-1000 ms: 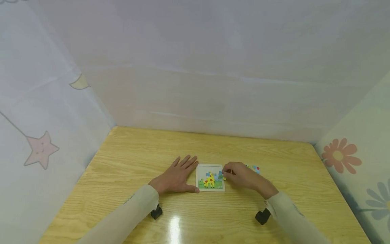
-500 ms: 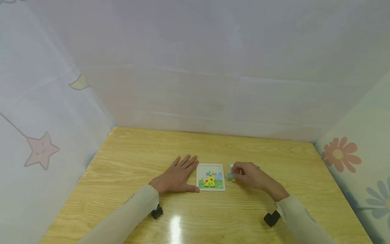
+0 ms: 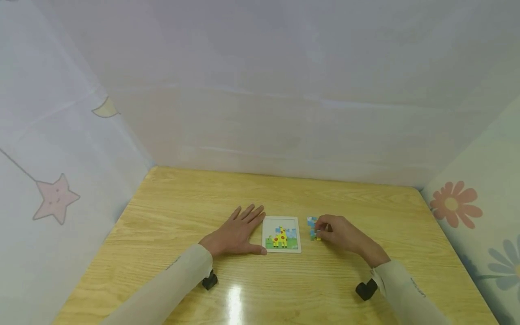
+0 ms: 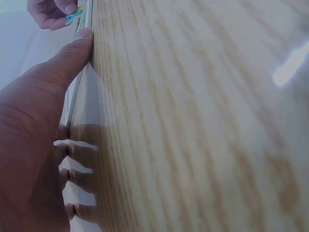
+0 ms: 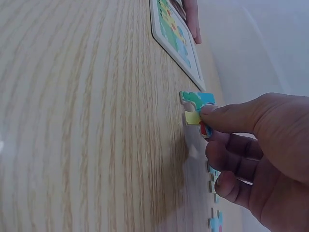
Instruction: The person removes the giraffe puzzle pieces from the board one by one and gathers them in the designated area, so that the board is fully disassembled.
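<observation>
My left hand [image 3: 233, 235] rests spread on the table, with thumb and fingertips at the left side of a white-rimmed puzzle tray [image 3: 280, 221]. In the tray, joined pieces show a yellow giraffe [image 3: 280, 240] with red spots on green grass; its upper part is bare. To the right of it, my right hand [image 3: 343, 232] pinches a jigsaw puzzle piece [image 5: 195, 99] between thumb and index finger. Teal, green, yellow and red show on this piece in the right wrist view. A blue loose piece [image 3: 311, 220] lies just beyond the right fingertips.
More loose pieces [image 5: 215, 221] lie under and behind the right hand, partly hidden by it. The wooden table [image 3: 284, 284] is bordered by pale cloth walls [image 3: 284, 135] at the back and both sides.
My right hand has moved from the tray's right edge rightwards to the loose pieces. The bit of sky and grass at the tray's right side now lies uncovered. The left hand stays put.
</observation>
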Action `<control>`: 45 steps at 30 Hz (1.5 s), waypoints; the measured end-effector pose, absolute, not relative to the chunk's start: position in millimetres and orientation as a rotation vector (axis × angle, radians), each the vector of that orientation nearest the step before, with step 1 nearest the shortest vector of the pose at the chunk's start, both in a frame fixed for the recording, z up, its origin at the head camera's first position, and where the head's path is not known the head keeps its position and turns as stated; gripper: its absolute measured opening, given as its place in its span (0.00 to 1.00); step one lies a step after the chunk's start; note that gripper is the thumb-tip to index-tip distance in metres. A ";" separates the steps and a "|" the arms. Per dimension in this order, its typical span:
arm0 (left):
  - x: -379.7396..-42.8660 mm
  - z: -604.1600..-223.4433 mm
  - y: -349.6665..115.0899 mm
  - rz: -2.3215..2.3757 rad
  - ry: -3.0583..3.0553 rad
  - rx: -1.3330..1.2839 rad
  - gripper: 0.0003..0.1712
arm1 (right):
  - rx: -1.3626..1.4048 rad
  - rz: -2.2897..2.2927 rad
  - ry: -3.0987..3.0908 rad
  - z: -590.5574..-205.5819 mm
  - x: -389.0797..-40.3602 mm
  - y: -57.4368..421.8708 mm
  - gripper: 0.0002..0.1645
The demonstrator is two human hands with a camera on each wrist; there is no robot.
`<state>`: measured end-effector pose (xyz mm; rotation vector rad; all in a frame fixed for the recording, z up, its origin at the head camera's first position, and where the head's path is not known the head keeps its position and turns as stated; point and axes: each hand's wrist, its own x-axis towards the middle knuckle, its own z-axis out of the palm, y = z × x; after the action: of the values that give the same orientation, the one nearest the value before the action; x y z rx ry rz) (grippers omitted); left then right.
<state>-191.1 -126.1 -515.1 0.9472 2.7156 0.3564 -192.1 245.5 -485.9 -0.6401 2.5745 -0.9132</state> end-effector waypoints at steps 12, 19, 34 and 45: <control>-193.5 -513.2 -126.4 0.331 2.725 0.953 0.66 | -0.623 -0.944 2.563 -488.5 -196.0 246.2 0.06; -192.7 -511.4 -127.0 0.330 2.718 0.950 0.66 | -0.602 -0.920 2.590 -486.5 -197.5 245.3 0.07; -192.9 -514.0 -128.4 0.337 2.718 0.944 0.66 | -0.723 -0.930 2.561 -485.9 -201.7 215.2 0.08; -189.8 -515.3 -126.8 0.385 2.703 0.923 0.65 | -0.778 -0.918 2.505 -494.5 -207.3 178.8 0.14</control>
<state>-189.8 -126.8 -515.3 0.9227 2.7032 0.3853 -207.3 178.8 -494.5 -0.7783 2.5045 -0.9178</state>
